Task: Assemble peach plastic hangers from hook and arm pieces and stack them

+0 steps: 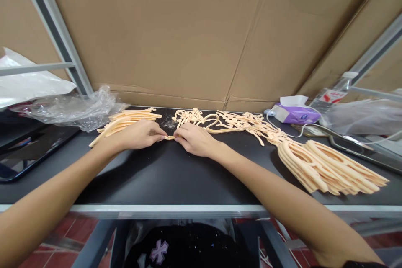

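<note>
My left hand [143, 135] and my right hand [197, 140] face each other above the black tabletop, both with pinched fingertips. Between them runs a short stretch of a thin peach-coloured strip [170, 137], one end in each pinch; its material is unclear. Behind my left hand lies a pile of similar longer strips [135, 114], partly covered by the hand. Beyond my right hand are tangled thin strips [191, 115], and a looped strip [213, 121] trails to the right. More knotted scraps [241, 121] spread toward a stack of looped peach-coloured pieces [329, 167].
Crumpled clear plastic [91, 106] and a dark flat device [31, 146] lie at the left. At the right are a purple tissue pack [297, 113], a white cable [309, 125], a plastic bottle [336, 90] and a phone-like slab [364, 150]. Cardboard [176, 33] closes off the back.
</note>
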Tool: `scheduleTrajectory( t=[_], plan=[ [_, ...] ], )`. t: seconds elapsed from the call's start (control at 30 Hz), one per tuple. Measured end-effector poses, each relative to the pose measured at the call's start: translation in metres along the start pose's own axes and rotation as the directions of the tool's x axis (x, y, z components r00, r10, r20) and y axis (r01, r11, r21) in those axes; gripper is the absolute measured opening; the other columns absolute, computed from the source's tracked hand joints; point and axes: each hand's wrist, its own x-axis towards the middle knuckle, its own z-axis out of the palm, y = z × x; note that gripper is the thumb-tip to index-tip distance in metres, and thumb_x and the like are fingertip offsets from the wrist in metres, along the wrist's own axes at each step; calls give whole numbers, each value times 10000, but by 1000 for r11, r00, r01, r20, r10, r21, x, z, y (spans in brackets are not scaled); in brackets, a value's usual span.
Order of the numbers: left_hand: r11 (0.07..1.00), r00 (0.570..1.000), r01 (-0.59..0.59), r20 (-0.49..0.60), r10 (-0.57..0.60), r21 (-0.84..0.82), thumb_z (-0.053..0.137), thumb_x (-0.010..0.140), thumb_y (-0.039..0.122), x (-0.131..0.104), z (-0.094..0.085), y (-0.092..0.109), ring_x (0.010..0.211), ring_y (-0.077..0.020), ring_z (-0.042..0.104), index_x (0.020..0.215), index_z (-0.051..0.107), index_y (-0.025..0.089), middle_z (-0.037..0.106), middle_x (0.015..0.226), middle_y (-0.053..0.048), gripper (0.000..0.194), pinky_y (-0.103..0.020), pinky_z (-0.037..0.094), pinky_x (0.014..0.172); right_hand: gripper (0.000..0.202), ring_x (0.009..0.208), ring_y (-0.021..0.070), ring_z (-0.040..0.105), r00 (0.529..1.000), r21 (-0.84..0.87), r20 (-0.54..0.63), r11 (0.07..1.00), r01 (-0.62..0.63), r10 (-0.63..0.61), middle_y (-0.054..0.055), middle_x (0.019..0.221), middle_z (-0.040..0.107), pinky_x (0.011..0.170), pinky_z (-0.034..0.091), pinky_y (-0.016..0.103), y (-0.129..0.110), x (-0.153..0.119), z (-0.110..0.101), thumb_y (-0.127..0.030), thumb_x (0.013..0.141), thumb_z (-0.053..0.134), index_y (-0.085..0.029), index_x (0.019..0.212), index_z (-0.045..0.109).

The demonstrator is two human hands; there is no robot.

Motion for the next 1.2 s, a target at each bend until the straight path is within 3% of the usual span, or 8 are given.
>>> scheduleTrajectory(
  t=[0.2,0.6,0.77,0.97,1.2],
  plan=[
    [1000,1000,5,-20,-5,-9,509,892,361,0,0,-1,715,-172,657,930,789,230,780,896,-25,312,-256,456,677,125,951,191,564,1000,89,-20,996,1,1,86,960,648,865,428,312,-1,2,4,-171,968,516,-136,950,635],
    [999,999,46,-3,-46,-17,495,911,370,0,0,2,780,-162,668,1004,771,180,777,950,-36,347,-236,447,696,107,852,185,523,997,214,-77,976,35,-19,69,887,597,791,434,318,6,3,11,-139,955,497,-171,873,558],
    [997,1000,19,26,-17,-73,500,910,398,0,0,1,749,-155,648,991,774,167,772,910,-41,367,-227,440,670,109,834,179,507,993,229,-101,969,91,-69,56,874,575,783,431,312,10,3,14,-148,952,494,-182,859,541],
    [987,997,72,46,-66,-141,513,897,410,0,-2,5,676,-137,615,937,774,156,742,783,-24,366,-213,429,630,116,841,183,513,992,229,-100,969,95,-74,60,876,579,788,434,317,11,3,14,-156,956,486,-180,859,545],
    [984,996,86,48,-79,-157,496,912,437,3,2,5,703,-146,614,1000,761,147,732,808,-27,403,-218,424,641,110,847,183,524,991,230,-107,968,105,-82,61,875,589,793,437,318,11,4,14,-152,952,492,-176,866,555]
  ],
)
